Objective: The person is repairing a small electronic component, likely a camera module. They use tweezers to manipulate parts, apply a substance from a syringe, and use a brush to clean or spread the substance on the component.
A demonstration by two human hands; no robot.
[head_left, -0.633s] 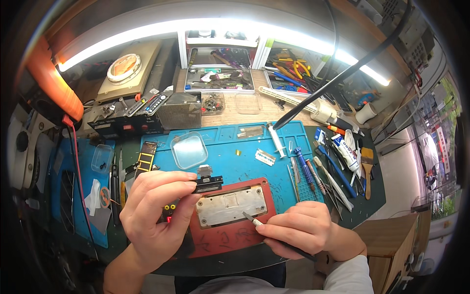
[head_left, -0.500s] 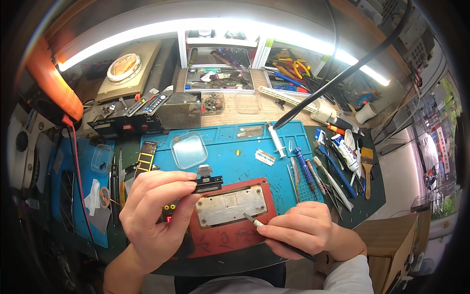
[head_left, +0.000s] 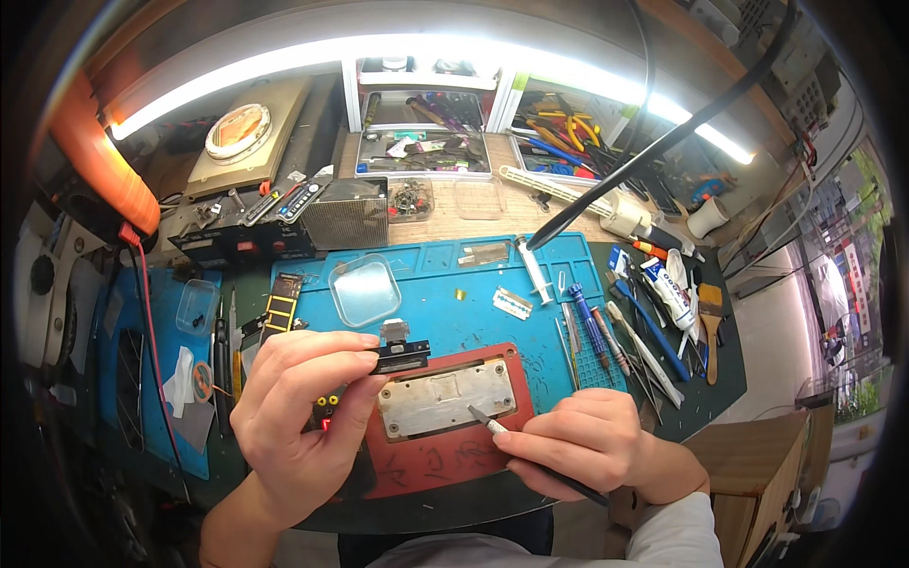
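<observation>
My left hand [head_left: 301, 407] pinches a small black electronic part [head_left: 405, 356] between thumb and fingers. A grey tab stands up from the part's far side. The part is raised over the left end of a metal plate [head_left: 445, 399] set in a red frame [head_left: 417, 469]. In my right hand [head_left: 582, 440] is a craft knife [head_left: 497, 429] with a knurled silver collar and a dark handle. Its blade points up and left over the metal plate, below the black part and apart from it. Whether the blade tip touches the plate, I cannot tell.
Beneath lies a blue work mat [head_left: 426, 284] holding a clear plastic lid [head_left: 365, 289], a razor blade [head_left: 512, 303] and a syringe [head_left: 535, 270]. Screwdrivers [head_left: 592, 327], tweezers, a white tube [head_left: 668, 292] and a brush [head_left: 708, 317] crowd the right. A metal-cased device [head_left: 284, 227] stands back left.
My right hand and the knife have shifted very slightly to the left and up. My left hand holds the black part almost still.
</observation>
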